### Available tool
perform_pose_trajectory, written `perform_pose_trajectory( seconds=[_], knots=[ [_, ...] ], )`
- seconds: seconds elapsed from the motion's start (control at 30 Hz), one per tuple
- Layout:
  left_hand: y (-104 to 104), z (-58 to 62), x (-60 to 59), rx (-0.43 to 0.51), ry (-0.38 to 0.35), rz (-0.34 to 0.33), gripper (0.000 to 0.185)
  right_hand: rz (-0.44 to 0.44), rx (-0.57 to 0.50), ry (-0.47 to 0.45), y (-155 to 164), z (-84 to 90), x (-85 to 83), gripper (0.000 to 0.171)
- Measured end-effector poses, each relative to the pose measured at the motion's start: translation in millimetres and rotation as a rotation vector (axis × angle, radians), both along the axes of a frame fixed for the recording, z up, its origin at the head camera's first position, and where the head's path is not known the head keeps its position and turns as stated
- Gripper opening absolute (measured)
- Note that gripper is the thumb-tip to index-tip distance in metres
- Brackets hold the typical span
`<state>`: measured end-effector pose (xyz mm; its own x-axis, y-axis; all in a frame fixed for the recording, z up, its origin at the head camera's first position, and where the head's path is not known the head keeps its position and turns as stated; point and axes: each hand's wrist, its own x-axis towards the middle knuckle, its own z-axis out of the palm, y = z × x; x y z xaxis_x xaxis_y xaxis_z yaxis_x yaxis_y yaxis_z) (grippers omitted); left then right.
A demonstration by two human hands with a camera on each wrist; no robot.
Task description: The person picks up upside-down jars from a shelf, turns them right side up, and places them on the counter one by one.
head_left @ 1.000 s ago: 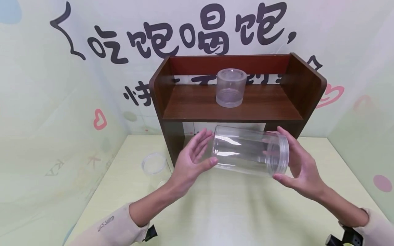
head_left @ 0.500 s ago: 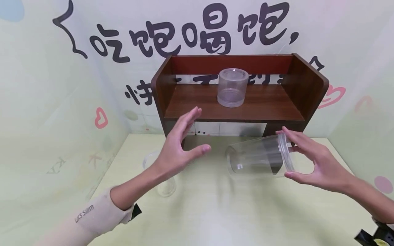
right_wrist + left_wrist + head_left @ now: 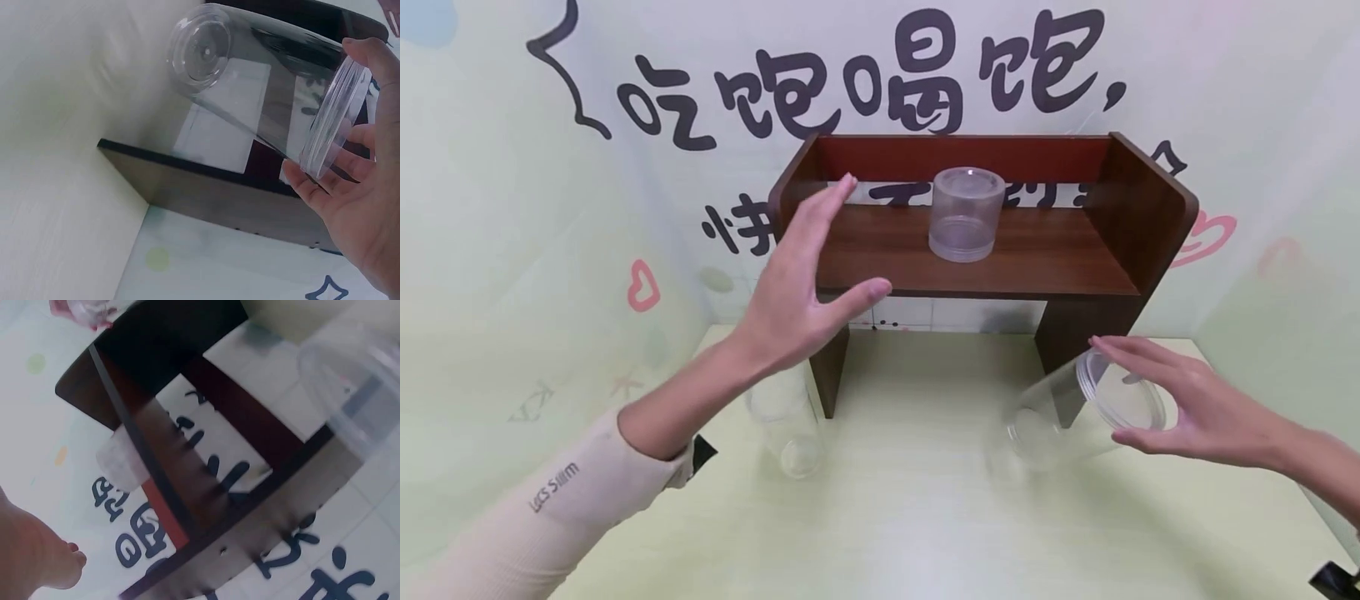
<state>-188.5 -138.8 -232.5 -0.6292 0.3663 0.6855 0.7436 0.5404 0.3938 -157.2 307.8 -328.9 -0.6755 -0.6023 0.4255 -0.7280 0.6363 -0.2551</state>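
My right hand [image 3: 1202,408] grips a tall clear plastic jar [image 3: 1052,417] by its ridged lid end, thumb on one side and fingers on the other. The jar is tilted, its base pointing down and left over the table, as the right wrist view also shows with the jar [image 3: 262,87]. My left hand [image 3: 790,292] is raised before the left part of the shelf, fingers extended and thumb apart, holding nothing. A shorter clear jar [image 3: 966,215] stands on the upper board of the brown wooden shelf [image 3: 880,258]. Another clear jar [image 3: 782,433] stands on the table, below my left forearm.
The shelf's side panels [image 3: 1150,208] rise at both ends, and its legs [image 3: 829,367] stand on the pale table [image 3: 910,517]. Behind is a printed wall cloth [image 3: 640,200] with large black characters.
My left hand has come away from the tall jar and moved up and left. The right hand has carried the jar to the right and lower, tipping its base down.
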Motion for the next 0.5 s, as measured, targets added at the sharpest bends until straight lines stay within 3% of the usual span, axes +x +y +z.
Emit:
perform_pose_trajectory(
  seconds=[0.17,0.37,0.5],
  knots=[
    [-10,18.2,-8.8,-0.115,0.073,0.064,0.1,-0.027,0.047,-0.035,11,-6.8,2.1,0.108],
    [-20,36.5,-17.5,-0.258,0.15,0.185,0.098,-0.005,0.139,0.01,28,-21.1,3.3,0.107],
    [-29,47.8,-24.7,-0.331,0.157,0.262,0.099,0.017,0.187,0.054,39,-34.4,2.3,0.105]
  ],
)
